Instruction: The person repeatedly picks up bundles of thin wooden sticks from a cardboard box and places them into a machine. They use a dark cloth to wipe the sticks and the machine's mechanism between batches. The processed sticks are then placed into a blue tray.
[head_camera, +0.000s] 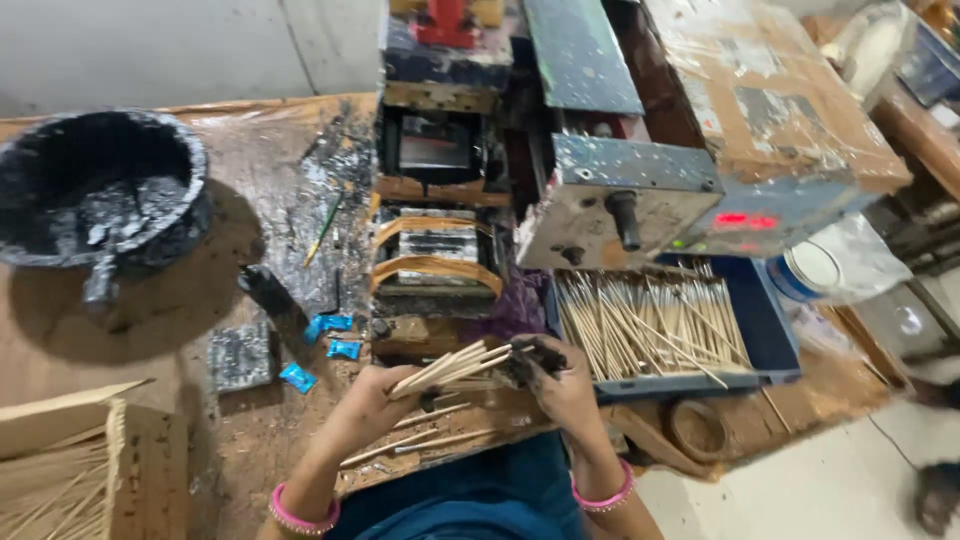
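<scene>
Both hands share one grip here: left hand (372, 398) is curled around the pale end of a bundle of thin sticks (452, 366), and right hand (565, 385) is clenched on the other end, where the sticks are caked in black paste. So the bundle sits across the lower middle of the shot, held just above the counter (180, 330), tilted up a bit toward the right. Pink bangles on both wrists, fingers of the right hand pretty grimy.

Going left to right: bottom left corner has a cardboard box (140, 460) stuffed with raw pale sticks. Above that sits a big round tub (100, 190) totally coated in black gunk, with a lump of the stuff inside. Then a dark splattered slab (240, 357) and a few small blue wrappers (329, 324) lying near the left hand. A few loose sticks (430, 425) lie right under the bundle.

Dead centre is a grimy machine (436, 240) with orange bands around its middle, paste spattered all over it. Right of it, a metal box with a black knob (624, 218) and a red display glowing beside that. Below sits a blue tray (770, 325) full of sticks laid side by side, just beside the right hand. Far right there's a white tin (812, 268) next to the tray.
</scene>
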